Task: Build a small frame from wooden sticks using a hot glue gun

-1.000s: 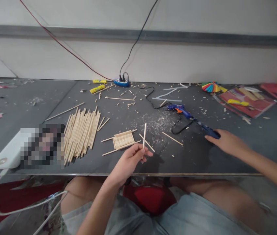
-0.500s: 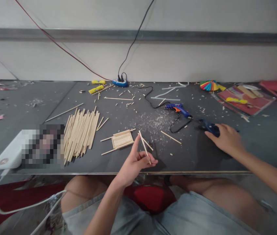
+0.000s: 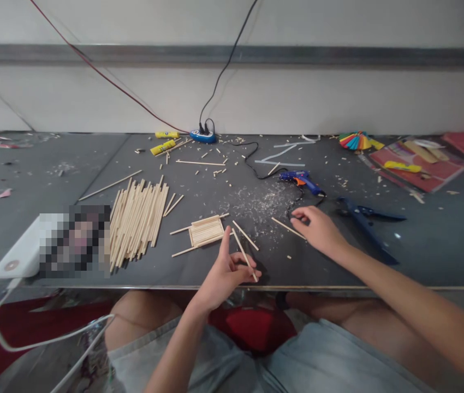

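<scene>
My left hand is closed on a thin wooden stick, pinched between thumb and fingers, with the index finger pointing up. Just beyond that hand lies a small panel of glued sticks with longer sticks jutting from its sides. Another loose stick lies close by. My right hand is empty, its fingers bent and apart, over the near end of a loose stick. To its right, a dark blue two-handled tool rests on the table.
A pile of wooden sticks is at the left, beside a blurred patch and a white power bank with a cable. A blue glue gun and its cord lie ahead. Farther back are yellow tubes, a blue power socket and scattered offcuts.
My right hand has let go of the dark blue tool and moved left to the loose stick. The stick in my left hand has tilted and lowered slightly.
</scene>
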A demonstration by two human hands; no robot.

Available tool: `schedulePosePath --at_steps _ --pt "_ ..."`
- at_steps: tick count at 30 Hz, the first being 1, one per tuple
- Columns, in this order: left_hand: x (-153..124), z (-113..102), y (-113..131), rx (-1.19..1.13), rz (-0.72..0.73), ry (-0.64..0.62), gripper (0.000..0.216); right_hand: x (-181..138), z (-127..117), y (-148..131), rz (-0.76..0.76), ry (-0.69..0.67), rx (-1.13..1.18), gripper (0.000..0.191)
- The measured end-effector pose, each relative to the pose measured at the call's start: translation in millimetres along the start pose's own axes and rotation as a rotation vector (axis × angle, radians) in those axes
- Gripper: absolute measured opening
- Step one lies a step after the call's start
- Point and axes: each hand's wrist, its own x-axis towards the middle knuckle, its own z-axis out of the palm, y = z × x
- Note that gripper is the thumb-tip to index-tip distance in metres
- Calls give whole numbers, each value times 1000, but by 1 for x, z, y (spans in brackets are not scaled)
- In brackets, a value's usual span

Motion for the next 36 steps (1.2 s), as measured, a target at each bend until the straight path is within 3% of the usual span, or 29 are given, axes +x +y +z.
schedulePosePath --at_steps 6,14,21,27,36 --pt "2 -3 2 1 -32 -32 105 -4 16 -59 -58 -304 42 18" --pt "6 -3 0 -52 -34 0 101 10 48 -101 -75 -386 36 16" --pt "9 -5 -6 -78 -2 31 102 19 56 -114 5 -399 -18 19" --pt "9 -5 -7 -88 -13 39 107 21 46 -113 101 -424 77 25" --pt "11 -2 -5 -83 -24 56 108 4 36 -107 197 -690 458 19"
